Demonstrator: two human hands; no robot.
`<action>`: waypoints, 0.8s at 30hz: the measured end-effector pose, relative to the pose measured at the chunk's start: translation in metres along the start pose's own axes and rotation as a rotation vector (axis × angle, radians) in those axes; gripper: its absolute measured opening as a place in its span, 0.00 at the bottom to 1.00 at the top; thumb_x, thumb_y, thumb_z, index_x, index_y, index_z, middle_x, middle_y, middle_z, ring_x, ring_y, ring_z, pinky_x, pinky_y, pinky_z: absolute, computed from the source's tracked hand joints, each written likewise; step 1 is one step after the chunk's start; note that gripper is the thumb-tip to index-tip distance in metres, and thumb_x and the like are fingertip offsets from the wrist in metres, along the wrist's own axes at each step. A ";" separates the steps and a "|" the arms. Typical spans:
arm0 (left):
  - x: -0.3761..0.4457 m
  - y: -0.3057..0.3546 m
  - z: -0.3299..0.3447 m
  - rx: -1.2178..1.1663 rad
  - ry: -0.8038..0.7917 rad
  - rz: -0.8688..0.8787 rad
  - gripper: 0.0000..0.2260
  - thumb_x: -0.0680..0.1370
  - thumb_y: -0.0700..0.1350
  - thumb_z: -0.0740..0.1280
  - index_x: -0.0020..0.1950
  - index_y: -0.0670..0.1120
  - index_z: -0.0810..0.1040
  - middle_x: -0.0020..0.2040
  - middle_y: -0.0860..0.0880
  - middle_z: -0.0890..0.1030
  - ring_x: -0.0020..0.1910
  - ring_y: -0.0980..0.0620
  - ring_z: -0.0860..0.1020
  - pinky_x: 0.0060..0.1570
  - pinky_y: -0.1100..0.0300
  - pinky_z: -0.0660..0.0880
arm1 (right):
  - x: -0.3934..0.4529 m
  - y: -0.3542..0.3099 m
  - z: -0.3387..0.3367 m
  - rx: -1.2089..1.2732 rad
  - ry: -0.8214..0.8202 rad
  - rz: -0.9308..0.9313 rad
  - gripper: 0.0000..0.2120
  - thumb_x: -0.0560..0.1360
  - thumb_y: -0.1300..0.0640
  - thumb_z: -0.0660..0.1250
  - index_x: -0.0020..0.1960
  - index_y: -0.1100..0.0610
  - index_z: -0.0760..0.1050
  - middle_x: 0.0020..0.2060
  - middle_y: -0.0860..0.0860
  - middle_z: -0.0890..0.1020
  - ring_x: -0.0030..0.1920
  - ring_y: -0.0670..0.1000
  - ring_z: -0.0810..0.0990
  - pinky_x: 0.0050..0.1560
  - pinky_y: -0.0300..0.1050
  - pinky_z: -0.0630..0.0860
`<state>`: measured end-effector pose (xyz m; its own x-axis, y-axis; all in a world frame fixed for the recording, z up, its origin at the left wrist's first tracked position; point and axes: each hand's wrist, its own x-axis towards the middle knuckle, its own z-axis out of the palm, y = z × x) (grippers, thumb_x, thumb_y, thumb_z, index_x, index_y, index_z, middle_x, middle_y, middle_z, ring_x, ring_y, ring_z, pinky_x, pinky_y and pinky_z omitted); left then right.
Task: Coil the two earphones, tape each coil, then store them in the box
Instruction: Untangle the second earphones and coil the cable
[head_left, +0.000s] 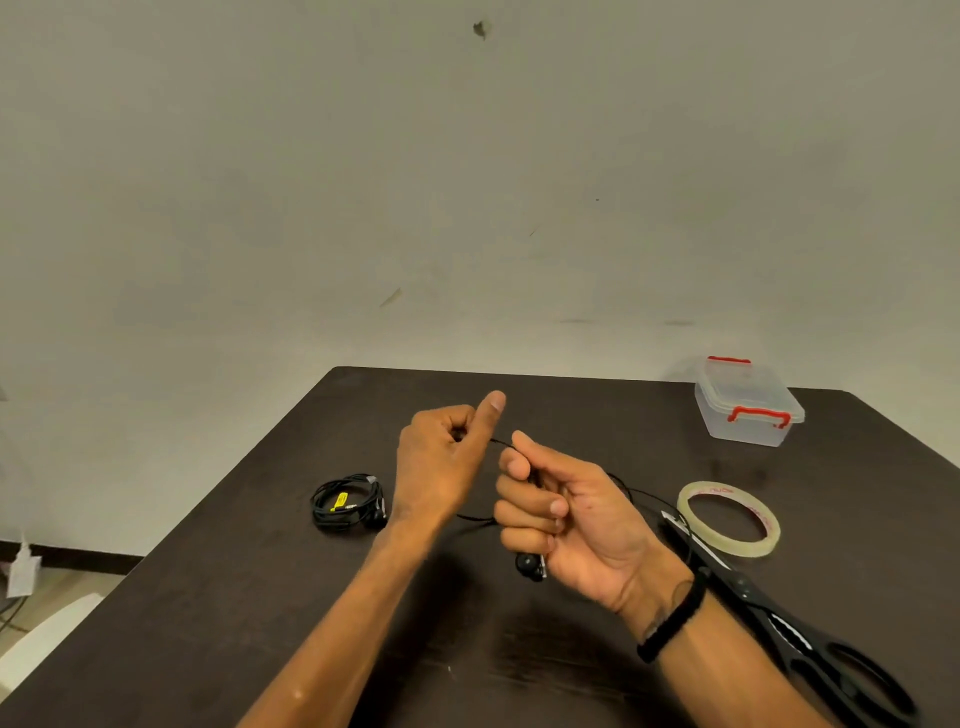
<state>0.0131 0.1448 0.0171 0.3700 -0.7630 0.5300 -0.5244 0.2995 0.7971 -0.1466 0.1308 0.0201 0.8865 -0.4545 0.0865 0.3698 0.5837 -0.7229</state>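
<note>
My left hand (441, 462) and my right hand (566, 519) are raised over the dark table (260, 597), both closed on the black cable of one earphone (530, 565). A short stretch of cable runs taut between the two fists. Its earbuds hang below my right palm, and loose cable trails on the table behind my right hand. A second black earphone (349, 503) lies coiled on the table left of my left wrist, with a yellow tag on it. A roll of clear tape (727, 519) lies flat to the right. The clear box (748, 408) with red clasps stands shut at the back right.
Black scissors (779, 623) lie on the table under and beside my right forearm, blades pointing toward the tape roll. A plain wall rises behind the table. The table's left edge drops to the floor, where white objects and cables lie.
</note>
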 end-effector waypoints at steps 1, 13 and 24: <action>-0.003 0.000 0.004 0.017 -0.029 -0.002 0.31 0.83 0.60 0.65 0.28 0.42 0.65 0.24 0.53 0.63 0.26 0.54 0.61 0.29 0.56 0.60 | 0.000 -0.001 0.000 0.012 0.005 -0.020 0.15 0.86 0.50 0.60 0.43 0.56 0.73 0.24 0.45 0.60 0.26 0.44 0.55 0.26 0.37 0.58; -0.027 0.002 0.032 0.280 -0.348 -0.040 0.30 0.86 0.59 0.56 0.29 0.47 0.76 0.22 0.55 0.76 0.24 0.57 0.76 0.34 0.59 0.72 | -0.005 -0.030 -0.009 0.248 0.274 -0.464 0.16 0.83 0.57 0.59 0.66 0.61 0.78 0.30 0.47 0.64 0.28 0.45 0.58 0.29 0.38 0.60; -0.035 0.012 0.032 0.645 -0.452 0.472 0.23 0.84 0.59 0.54 0.34 0.49 0.70 0.27 0.51 0.72 0.27 0.48 0.71 0.35 0.51 0.75 | -0.012 -0.039 -0.043 0.091 0.499 -0.613 0.16 0.84 0.49 0.57 0.62 0.59 0.76 0.37 0.51 0.73 0.30 0.47 0.61 0.34 0.42 0.64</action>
<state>-0.0303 0.1567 -0.0013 -0.2556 -0.8348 0.4875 -0.9215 0.3629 0.1384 -0.1836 0.0851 0.0176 0.2959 -0.9479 0.1177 0.7918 0.1745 -0.5853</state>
